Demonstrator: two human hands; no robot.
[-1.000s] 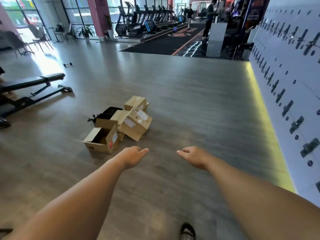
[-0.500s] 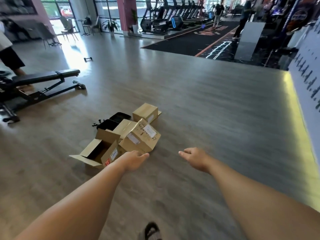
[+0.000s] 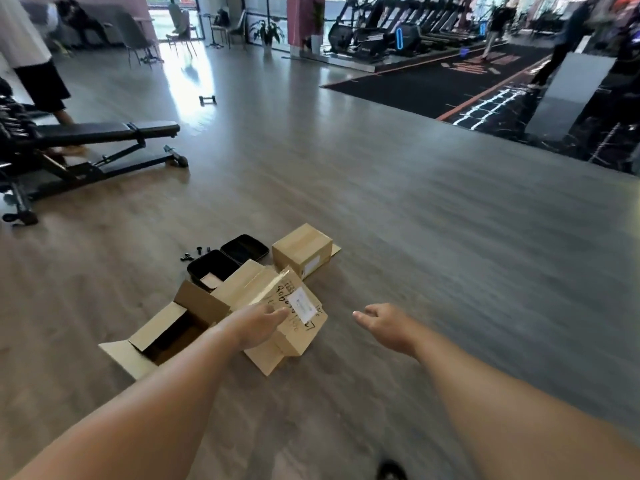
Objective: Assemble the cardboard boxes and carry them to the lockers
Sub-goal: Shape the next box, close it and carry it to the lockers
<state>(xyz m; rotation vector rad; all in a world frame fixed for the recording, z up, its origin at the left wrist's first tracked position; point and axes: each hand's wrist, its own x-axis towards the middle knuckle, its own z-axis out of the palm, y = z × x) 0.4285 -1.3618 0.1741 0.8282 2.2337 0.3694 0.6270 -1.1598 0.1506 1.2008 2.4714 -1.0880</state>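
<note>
Head view, single frame, as I log it from my remote station. Item one: left hand, arm stretched forward, fingers relaxed and nearly straight, holding nothing; it overlaps the taped box in the picture, though I cannot tell whether the fingertips actually touch the cardboard or hang just above it. Item two: right hand, also extended, fingers loosely curled, holding nothing, over bare floor to the right of the boxes; the two hands are well apart. Item three: taped box, tilted, bearing a white label and dark handwriting, lying on the floor in the middle of the cluster. Item four: open box on its side to the left, flaps spread, dark interior showing, touching the taped box. Item five: closed box further back, just beside the cluster. Item six: two black trays behind the boxes, one with a small brown piece inside; small black parts lie near them. Item seven: black workout bench far left. Item eight: dumbbell on the floor beyond. Item nine: row of treadmills at the rear. Item ten: a person's legs at upper left.
</note>
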